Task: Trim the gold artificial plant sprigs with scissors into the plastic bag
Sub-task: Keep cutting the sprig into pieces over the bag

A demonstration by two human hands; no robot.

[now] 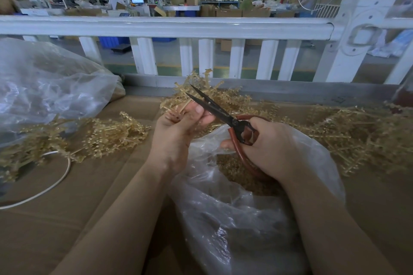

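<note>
— Though seen from the head camera alone, easy enough to count: one pair of scissors [220, 112], two hands, two plastic bags, three heaps of gold sprigs.

— Where exactly?

— One heap at the left [73, 138], one at the right [357, 134], one in the middle [225, 94] against the white railing [165, 27]. One big bag [44, 82] puffed up at far left, well apart from the hands. One open bag [223, 214] right below them, with gold bits [234, 169] heaped inside.

— And underneath, and beyond?

— Brown cardboard [93, 185] as the work surface, with a white cord [55, 183] looping across its left part. Past the railing, a factory hall: cartons, lit screens, people at benches, too far off to count surely.

— Hands?

— Left hand [178, 127] raised, palm toward the camera, fingers and thumb pinched round a sprig [176, 105] that fans up and away. Right hand [270, 145] curled through the red handles, back toward the camera. Blades slightly parted, tips pointing up-left, just over the left thumb and crossing the held sprig. Both forearms bare, reaching over the open bag.
</note>
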